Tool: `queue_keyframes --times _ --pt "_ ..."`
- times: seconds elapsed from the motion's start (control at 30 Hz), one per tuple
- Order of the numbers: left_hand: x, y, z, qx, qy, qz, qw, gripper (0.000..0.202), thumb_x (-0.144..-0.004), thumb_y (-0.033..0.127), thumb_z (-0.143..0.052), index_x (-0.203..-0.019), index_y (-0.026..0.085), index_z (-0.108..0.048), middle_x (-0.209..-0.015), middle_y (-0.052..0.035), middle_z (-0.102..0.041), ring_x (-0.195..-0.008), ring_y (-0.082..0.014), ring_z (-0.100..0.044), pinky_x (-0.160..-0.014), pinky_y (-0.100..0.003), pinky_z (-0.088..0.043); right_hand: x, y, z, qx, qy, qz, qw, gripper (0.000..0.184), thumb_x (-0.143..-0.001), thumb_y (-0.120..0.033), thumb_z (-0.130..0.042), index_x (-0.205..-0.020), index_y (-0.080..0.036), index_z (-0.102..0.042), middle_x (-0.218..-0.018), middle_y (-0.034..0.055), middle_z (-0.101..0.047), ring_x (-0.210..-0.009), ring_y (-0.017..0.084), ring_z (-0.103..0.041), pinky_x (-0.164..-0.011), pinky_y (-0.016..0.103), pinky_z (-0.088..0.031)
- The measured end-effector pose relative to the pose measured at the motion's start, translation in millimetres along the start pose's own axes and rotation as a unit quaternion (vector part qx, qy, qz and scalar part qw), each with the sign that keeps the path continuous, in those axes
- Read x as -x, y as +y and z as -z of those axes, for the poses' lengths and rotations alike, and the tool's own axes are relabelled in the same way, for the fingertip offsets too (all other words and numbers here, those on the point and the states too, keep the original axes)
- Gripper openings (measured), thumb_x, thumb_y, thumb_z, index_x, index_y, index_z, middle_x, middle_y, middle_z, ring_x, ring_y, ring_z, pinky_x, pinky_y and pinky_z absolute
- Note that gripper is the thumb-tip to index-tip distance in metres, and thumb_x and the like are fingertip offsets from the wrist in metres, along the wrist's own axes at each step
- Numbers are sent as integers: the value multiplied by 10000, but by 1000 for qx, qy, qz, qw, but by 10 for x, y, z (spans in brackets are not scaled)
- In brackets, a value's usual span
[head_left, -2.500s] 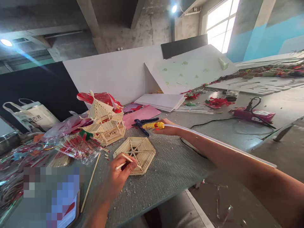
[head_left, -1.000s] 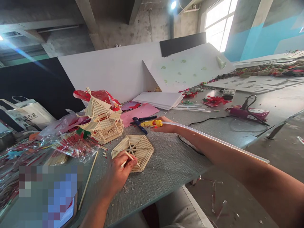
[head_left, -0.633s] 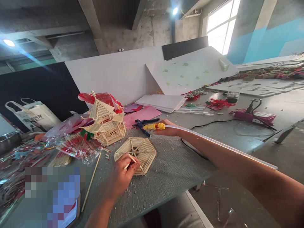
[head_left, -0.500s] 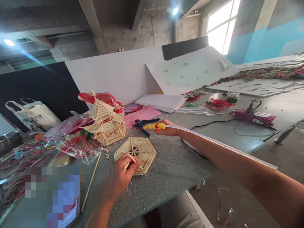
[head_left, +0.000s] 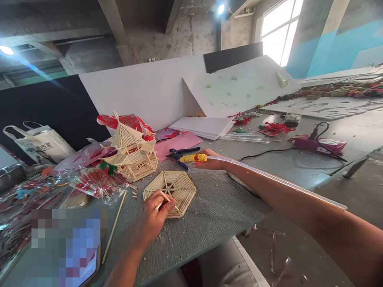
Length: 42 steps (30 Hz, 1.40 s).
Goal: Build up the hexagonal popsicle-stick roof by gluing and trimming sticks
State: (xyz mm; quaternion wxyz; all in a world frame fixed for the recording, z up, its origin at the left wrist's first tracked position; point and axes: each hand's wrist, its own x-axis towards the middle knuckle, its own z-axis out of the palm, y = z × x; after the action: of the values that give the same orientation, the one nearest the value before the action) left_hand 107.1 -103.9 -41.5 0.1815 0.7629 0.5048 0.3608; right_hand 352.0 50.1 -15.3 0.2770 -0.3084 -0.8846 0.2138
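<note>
Left hand (head_left: 151, 221) sat close to the near edge of the grey counter (head_left: 215, 211), pinching a short wooden stick (head_left: 164, 196) between thumb and fingertips, the stick's far end resting on the hexagonal stick panel (head_left: 170, 188). Just beyond that hand lay the panel itself, flat on the counter — six wedges of pale sticks laid side by side, with spokes meeting at a hub, its near rim partly covered by the fingers. Left of the hand ran a long thin skewer (head_left: 114, 226), slanting toward the counter's front edge, with a heap of red-wrapped stick packets (head_left: 95, 184) past it. Beyond the panel stood a two-tiered stick pagoda (head_left: 131, 153), close to the panel but not touching.

Right hand (head_left: 214, 160) reached forward well past the panel, closed on a yellow glue gun (head_left: 194, 158) with a clear glue stick (head_left: 275, 180) trailing back along the forearm. Just past its nozzle lay blue-handled pliers (head_left: 179, 155) on pink paper (head_left: 176, 143). Right of that hand stretched open, bare counter, crossed only by a black cord (head_left: 263, 151) leading to a pink glue gun (head_left: 317, 144) — well apart. Between the two hands, a free strip of counter down to the front edge, speckled with small crumbs. Behind everything, white boards (head_left: 143, 91) closed off the far side.
</note>
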Motion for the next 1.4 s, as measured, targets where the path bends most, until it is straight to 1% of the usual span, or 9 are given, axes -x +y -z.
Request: queue_keyframes --times 0.1,0.2,0.33,0.43,0.6,0.8,1.03,1.27,1.4 --pt "-5 -2 3 -4 0 3 1000 203 -846 327 -501 -777 192 -636 -825 -23 -624 -796 -146 -569 -723 -244 -414 -4 17 -7 5 1 2 1000 191 -723 -298 -577 -624 -155 -499 -554 -47 -395 -521 67 -331 -486 212 -282" --pt "-8 -7 4 -7 -2 5 1000 207 -850 326 -494 -777 191 -633 -828 -23 -622 -803 -147 -569 -733 -248 -414 -5 41 -10 6 -1 -1 1000 183 -732 -311 -584 -668 -148 -533 -569 -43 -427 -522 67 -341 -482 209 -286" --pt "-4 -13 -1 -9 -2 7 1000 207 -847 325 -496 -764 190 -629 -832 -22 -619 -811 -147 -570 -745 -251 -415 -8 51 -7 6 12 17 1000 203 -734 -335 -598 -731 -132 -576 -599 -26 -477 -536 72 -354 -497 211 -303" --pt "-1 -13 -7 -8 -2 12 1000 201 -844 329 -503 -770 194 -633 -833 -21 -618 -820 -150 -570 -745 -251 -417 -11 23 1 -1 8 29 1000 207 -733 -331 -601 -756 -126 -593 -611 -16 -499 -548 77 -371 -511 210 -318" --pt "-9 -1 -6 -7 -10 9 1000 203 -848 327 -497 -783 191 -634 -846 -25 -618 -822 -148 -573 -750 -251 -425 -1 -45 13 -16 -1 14 1000 185 -741 -300 -574 -797 -126 -598 -638 -14 -511 -561 81 -389 -517 205 -326" --pt "-5 0 -6 -2 -12 1 1000 210 -850 331 -495 -778 188 -630 -837 -33 -617 -813 -154 -575 -729 -255 -435 2 -38 7 -32 -5 6 999 231 -736 -306 -565 -863 -116 -601 -689 -2 -532 -594 86 -414 -524 201 -329" --pt "-3 -18 -13 -11 -18 -10 1000 202 -858 316 -488 -780 191 -627 -838 -33 -620 -822 -154 -573 -754 -270 -427 -9 -8 11 -3 1 6 1000 219 -720 -334 -565 -751 -119 -590 -634 -11 -507 -572 85 -397 -525 210 -322" --pt "1 30 -4 -6 -25 2 1000 206 -859 317 -486 -770 188 -619 -850 -30 -614 -828 -152 -569 -757 -262 -424 5 -14 13 -20 -2 -11 1000 320 -723 -353 -568 -904 -97 -631 -736 17 -574 -644 106 -468 -560 208 -358" --pt "7 43 5 -8 -30 4 1000 203 -862 311 -483 -767 189 -615 -842 -24 -610 -821 -146 -567 -753 -258 -420 3 24 6 -10 -5 -13 1000 320 -724 -364 -570 -897 -102 -636 -731 12 -565 -644 101 -458 -555 199 -360"
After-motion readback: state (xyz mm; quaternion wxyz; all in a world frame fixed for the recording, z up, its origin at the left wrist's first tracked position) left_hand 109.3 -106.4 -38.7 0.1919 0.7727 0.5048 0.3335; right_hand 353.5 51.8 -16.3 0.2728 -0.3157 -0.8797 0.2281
